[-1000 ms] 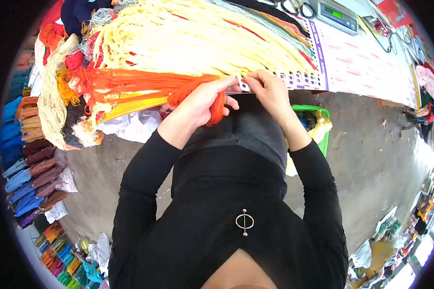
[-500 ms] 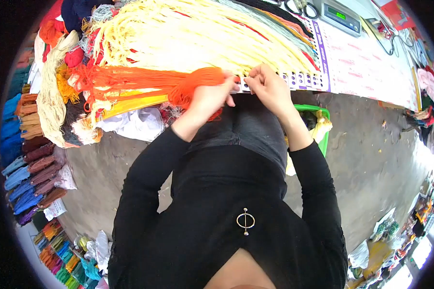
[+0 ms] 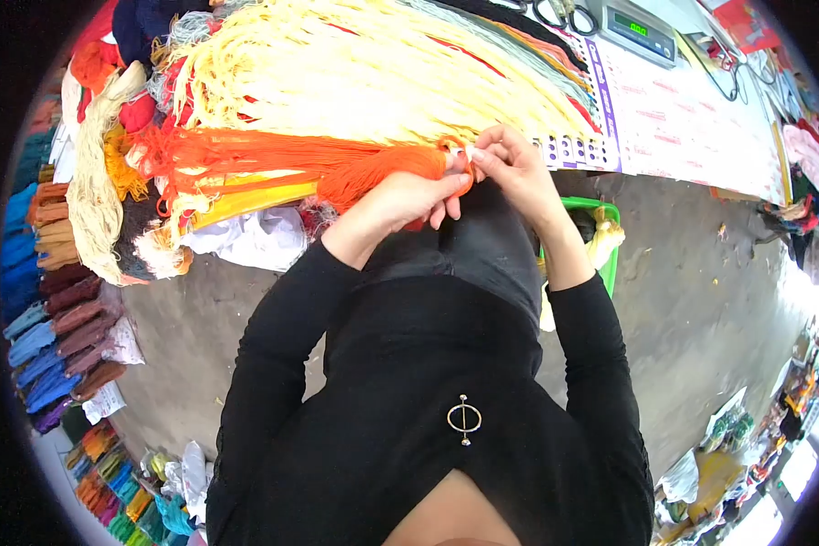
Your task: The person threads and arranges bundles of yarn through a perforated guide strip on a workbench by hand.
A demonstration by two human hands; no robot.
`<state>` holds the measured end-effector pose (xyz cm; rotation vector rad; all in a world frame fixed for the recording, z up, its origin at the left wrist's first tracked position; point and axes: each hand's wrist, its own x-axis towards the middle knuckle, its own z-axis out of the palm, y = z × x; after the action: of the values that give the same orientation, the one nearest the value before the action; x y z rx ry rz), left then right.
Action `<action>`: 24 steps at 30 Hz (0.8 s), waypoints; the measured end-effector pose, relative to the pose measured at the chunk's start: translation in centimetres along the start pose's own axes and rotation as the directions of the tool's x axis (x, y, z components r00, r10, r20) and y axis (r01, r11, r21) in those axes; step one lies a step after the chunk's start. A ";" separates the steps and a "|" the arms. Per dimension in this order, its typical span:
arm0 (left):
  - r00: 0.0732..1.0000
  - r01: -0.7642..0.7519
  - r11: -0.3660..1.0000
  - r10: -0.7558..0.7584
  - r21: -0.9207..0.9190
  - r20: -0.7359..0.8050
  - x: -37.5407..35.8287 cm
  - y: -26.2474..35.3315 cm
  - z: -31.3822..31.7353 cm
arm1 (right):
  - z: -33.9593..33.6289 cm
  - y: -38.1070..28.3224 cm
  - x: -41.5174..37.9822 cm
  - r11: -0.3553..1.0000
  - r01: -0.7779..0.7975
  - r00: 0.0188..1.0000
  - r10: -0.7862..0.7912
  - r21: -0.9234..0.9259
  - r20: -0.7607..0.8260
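A thick bundle of orange thread [image 3: 337, 168] stretches along the table's front edge. My left hand [image 3: 409, 200] is closed around its right end, with the lower fingers partly hanging free. My right hand [image 3: 517, 177] pinches at the orange loop that stands out between the two hands. Its thumb and forefinger meet close to a small white piece, whose kind I cannot make out. Just behind lie many pale yellow threads [image 3: 337, 77], spread across the table. Their right ends run to a white card strip with punched holes [image 3: 569, 150].
A digital scale [image 3: 640, 35] and scissors [image 3: 564, 14] lie at the back right. Heaped yarn [image 3: 100, 173] hangs off the table's left end. Under the table edge stands a green basket [image 3: 612, 237]. Folded coloured skeins [image 3: 55, 346] line the left side.
The orange bundle's end has moved right, toward my right hand. An orange loop now shows at my right fingertips. My left hand has shifted slightly right and down.
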<state>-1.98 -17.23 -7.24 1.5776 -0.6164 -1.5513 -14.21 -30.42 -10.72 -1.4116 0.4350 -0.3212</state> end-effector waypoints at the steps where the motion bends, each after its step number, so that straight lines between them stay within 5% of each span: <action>1: 0.992 0.011 0.999 -0.005 0.047 -0.128 -0.5 -0.1 0.1 | 0.0 0.3 0.0 0.996 0.002 1.000 -0.002 -0.089 0.006; 2: 0.968 0.032 0.995 -0.007 0.092 -0.252 -1.1 0.1 -0.2 | 0.0 0.7 0.0 0.950 -0.016 1.000 0.014 -0.313 -0.010; 3: 0.902 0.103 0.977 -0.013 0.186 -0.431 -1.6 -0.5 -2.1 | 0.4 0.0 -0.2 0.951 -0.025 1.000 0.020 -0.308 -0.019; 4: 0.806 0.146 0.986 -0.070 0.083 -0.588 -3.3 0.9 -2.9 | 0.9 -1.4 -0.5 0.856 -0.055 0.998 0.034 -0.514 -0.050; 5: 0.847 -0.235 0.950 0.097 -0.204 -0.522 -4.0 -0.3 -6.4 | 1.3 -2.1 -0.5 0.717 -0.082 0.996 0.038 -0.693 -0.079; 7: 0.940 -0.326 0.724 0.176 -0.609 -0.294 -7.9 0.4 -12.8 | 1.6 -2.0 -0.5 0.702 -0.085 0.996 0.033 -0.707 -0.087; 10: 0.834 -0.551 0.390 0.246 -0.738 -0.494 -12.0 -1.2 -21.1 | 1.5 -2.1 -0.6 0.708 -0.128 0.991 0.072 -0.694 -0.110; 11: 0.630 -0.691 0.590 0.207 -0.418 -0.749 -12.6 -1.0 -21.3 | 1.4 -1.8 -0.7 0.717 -0.080 0.995 0.014 -0.692 -0.101; 13: 0.118 -0.433 0.899 0.129 0.065 -0.985 -12.2 -2.5 -21.8 | 1.5 -1.1 -0.7 0.724 -0.019 0.994 -0.060 -0.690 -0.090; 14: 0.163 -0.337 0.935 0.170 0.107 -0.972 -12.7 -3.7 -22.1 | 1.5 -0.6 -0.8 0.813 -0.015 0.985 -0.087 -0.583 -0.147; 16: 0.464 -0.390 0.913 0.310 0.123 -0.830 -12.4 -3.9 -17.0 | 2.7 -0.6 -2.1 0.895 0.036 0.956 -0.160 -0.444 -0.246; 17: 0.607 -0.264 0.934 0.355 0.240 -0.712 -12.2 -3.2 -13.0 | 3.7 -0.8 -2.9 0.912 0.072 0.967 -0.162 -0.404 -0.194; 18: 0.725 -0.258 0.961 0.263 0.103 -0.637 -11.6 -2.4 -8.8 | 5.0 -0.3 -3.5 0.932 0.100 0.983 -0.147 -0.349 -0.109; 19: 0.767 -0.453 0.891 0.403 0.023 -0.499 -9.9 -3.1 -5.7 | 6.7 -0.8 -4.3 0.937 0.147 0.984 -0.171 -0.317 -0.049; 20: 0.863 -0.367 0.929 0.318 -0.055 -0.393 -8.9 -3.4 -3.7 | 8.0 -0.2 -4.5 0.947 0.186 0.983 -0.178 -0.261 0.053; 21: 0.878 -0.445 0.884 0.398 -0.146 -0.265 -7.6 -4.5 -2.1 | 9.2 -0.6 -4.9 0.975 0.167 0.984 -0.156 -0.149 0.080; 24: 0.955 -0.294 0.878 0.258 -0.378 -0.143 -6.6 -3.1 0.0 | 10.1 -0.3 -5.6 0.991 -0.062 0.998 0.060 0.121 0.018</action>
<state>-3.39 -10.18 -5.93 1.1853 -0.4224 -1.2861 -14.37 -18.97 -8.87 -1.2784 0.4384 -0.2834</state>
